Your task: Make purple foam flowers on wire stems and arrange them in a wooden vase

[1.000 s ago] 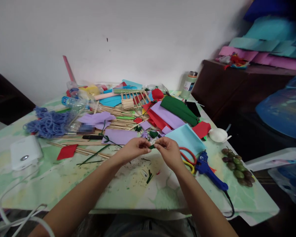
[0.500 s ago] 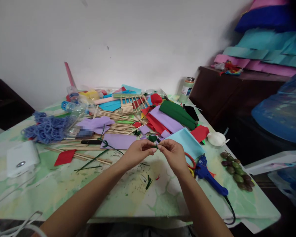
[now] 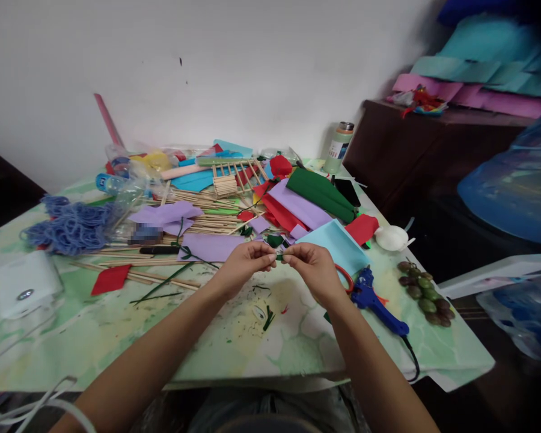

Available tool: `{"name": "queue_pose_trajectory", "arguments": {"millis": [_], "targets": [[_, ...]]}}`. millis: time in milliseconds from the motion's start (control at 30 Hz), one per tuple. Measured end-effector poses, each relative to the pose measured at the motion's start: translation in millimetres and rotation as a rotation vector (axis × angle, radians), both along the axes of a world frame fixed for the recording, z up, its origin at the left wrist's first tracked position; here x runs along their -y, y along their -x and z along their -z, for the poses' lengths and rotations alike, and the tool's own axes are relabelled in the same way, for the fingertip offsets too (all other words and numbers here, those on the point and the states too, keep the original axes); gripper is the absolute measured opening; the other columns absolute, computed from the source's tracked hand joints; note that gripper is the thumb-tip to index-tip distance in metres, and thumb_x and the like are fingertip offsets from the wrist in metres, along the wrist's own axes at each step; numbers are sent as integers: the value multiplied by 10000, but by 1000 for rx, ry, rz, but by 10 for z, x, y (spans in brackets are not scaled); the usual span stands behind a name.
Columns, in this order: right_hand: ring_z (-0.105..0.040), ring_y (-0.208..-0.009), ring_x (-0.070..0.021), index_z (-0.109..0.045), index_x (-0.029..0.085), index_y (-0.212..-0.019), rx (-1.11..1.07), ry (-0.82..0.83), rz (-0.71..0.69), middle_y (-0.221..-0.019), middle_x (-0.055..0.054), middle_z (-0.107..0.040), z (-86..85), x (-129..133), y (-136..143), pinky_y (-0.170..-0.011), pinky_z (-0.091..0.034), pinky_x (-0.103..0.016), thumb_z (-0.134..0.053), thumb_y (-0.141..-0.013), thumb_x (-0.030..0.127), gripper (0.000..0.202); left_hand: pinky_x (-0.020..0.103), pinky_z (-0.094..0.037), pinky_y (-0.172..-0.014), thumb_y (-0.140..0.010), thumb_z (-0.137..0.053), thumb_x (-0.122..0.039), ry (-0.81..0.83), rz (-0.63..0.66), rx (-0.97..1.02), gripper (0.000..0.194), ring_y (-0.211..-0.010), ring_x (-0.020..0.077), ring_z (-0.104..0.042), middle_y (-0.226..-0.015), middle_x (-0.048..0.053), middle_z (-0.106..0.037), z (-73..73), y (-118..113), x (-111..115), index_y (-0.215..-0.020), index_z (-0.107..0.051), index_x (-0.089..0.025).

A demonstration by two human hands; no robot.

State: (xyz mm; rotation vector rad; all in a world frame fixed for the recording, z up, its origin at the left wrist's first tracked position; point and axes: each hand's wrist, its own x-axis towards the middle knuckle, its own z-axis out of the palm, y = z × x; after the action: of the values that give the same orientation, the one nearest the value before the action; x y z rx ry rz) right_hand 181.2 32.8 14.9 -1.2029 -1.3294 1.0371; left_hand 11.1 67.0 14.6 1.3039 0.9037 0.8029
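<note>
White cables loop at the near left corner, below the edge of the tabletop, which has a green and cream pattern. A little farther in, dark green slivers lie among tiny scraps in front of the hands, and a blue glue gun lies to the right of the right forearm, its black cord hanging over the near edge. At the left is a white device; at the right, a bunch of grapes. Near the middle, the left hand and the right hand meet above the tabletop, the fingers of each pressed together on a small green piece, one hand at either side of it. How much of it the fingers cover cannot be told. Beside the right hand, a red scissor handle shows in part. A red square lies on thin sticks to the left, and a lavender rectangle lies just beyond the left hand. Beyond the right hand are a light blue sheet and, farther right, a white object with a rounded body. Tangled blue yarn sits at the left. Farther back, a folded dark green sheet lies beside a lavender strip, with a small stick frame to their left. At the far edge stands a pale green bottle, near a white wall; a dark cabinet at the right bears pink and turquoise sheets.
</note>
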Motion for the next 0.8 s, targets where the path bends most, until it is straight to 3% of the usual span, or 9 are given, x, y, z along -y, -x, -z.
{"name": "queue_pose_trajectory", "arguments": {"millis": [433, 800], "targets": [[-578, -666, -147, -651, 157, -781, 70, 24, -70, -728, -28, -662, -28, 8, -2, -620, -451, -266, -629, -707, 284, 149, 251, -464, -682, -692, -713, -321, 79, 64, 0, 249, -683, 117, -606, -689, 19, -638, -28, 39, -1, -797, -602, -124], [-548, -592, -124, -630, 154, -713, 160, 24, -67, -646, -2, -630, -64, 1, 34, -558, -409, -235, -575, -682, 183, 69, 240, -455, -661, -674, -726, -280, 72, 61, 38, 271, -667, 107, -589, -705, 2, -620, -11, 24, 18, -854, -589, -129]]}}
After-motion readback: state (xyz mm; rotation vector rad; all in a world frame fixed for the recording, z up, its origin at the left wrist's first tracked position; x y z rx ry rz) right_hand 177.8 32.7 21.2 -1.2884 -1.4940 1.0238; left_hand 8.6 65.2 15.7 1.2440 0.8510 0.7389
